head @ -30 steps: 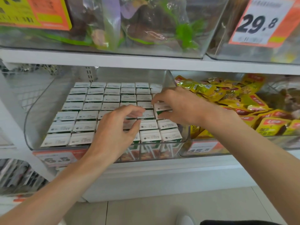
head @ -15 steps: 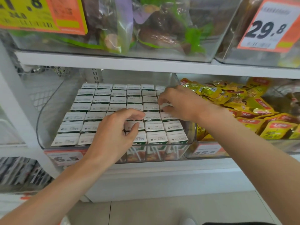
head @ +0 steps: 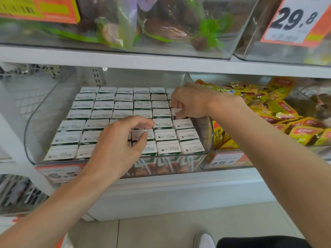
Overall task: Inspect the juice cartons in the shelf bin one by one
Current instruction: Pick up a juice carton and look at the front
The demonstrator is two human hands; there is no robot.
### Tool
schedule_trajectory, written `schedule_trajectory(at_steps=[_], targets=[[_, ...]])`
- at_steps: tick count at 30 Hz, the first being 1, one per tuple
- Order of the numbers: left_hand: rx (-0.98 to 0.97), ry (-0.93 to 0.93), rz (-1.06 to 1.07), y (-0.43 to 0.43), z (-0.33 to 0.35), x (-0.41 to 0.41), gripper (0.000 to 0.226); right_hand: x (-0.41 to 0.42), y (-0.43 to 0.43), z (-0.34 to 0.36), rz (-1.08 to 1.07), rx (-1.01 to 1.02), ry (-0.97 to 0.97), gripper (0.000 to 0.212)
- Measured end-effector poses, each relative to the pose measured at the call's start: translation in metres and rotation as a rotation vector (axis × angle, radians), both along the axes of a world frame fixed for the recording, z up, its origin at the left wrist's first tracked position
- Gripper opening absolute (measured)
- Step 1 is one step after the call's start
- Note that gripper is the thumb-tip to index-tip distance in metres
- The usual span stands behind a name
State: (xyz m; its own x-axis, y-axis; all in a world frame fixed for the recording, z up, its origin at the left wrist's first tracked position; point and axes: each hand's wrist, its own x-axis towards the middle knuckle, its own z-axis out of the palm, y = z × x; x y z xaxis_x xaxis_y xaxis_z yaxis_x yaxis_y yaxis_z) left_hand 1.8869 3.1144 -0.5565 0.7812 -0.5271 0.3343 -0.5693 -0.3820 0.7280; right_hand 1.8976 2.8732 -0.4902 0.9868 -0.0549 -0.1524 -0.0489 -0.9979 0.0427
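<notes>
- I am standing at a white shelf (head: 161, 66) and reaching both hands into a clear plastic shelf bin (head: 39, 119).
- The bin is holding lots of small box-shaped juice cartons with white tops (head: 123, 105). They are standing up in neat rows, packed tight against each other.
- My right hand (head: 191, 102) is pinching the top of the right-side carton (head: 177, 111). That carton is sitting in the row next to the bin's right wall, about halfway back. My fingers are on its far edge and my thumb is on its near edge.
- My left hand (head: 116, 145) is hanging over the middle of the bin, near the front. Its fingers are curled, and my thumb and first finger are sitting on either side of the middle carton (head: 141, 134). I cannot tell if I am squeezing it or only touching it.
- I am guessing each carton is a bit heavy for its size, because it is full of juice.
- I am thinking the cardboard is stiff but would dent if I squeezed hard. It looks smooth, so it may slip.
- The rows are leaving almost no room for fingers. I think the best place to hold is the top edges, pulling straight up, then gripping the flat sides.
- Yellow snack packs (head: 286, 113) are lying in the next bin on the right, and an orange price tag (head: 60, 174) is hanging on the front of my bin.
</notes>
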Motion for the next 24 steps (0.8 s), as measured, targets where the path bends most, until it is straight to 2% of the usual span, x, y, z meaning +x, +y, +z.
schedule_trajectory(at_steps=[7, 17, 24], targets=[[-0.006, 0.012, -0.008, 0.0033, 0.0010, -0.0003, 0.032, -0.0030, -0.0002, 0.0020, 0.068, -0.054, 0.060, 0.026], [-0.009, 0.033, -0.003, 0.0038, 0.0018, -0.0018, 0.030, -0.0041, 0.0058, 0.0057, 0.051, -0.016, 0.105, 0.042], [-0.016, 0.045, -0.003, 0.0045, 0.0024, -0.0026, 0.031, -0.0076, 0.0052, 0.0083, 0.068, -0.049, 0.102, 0.041]])
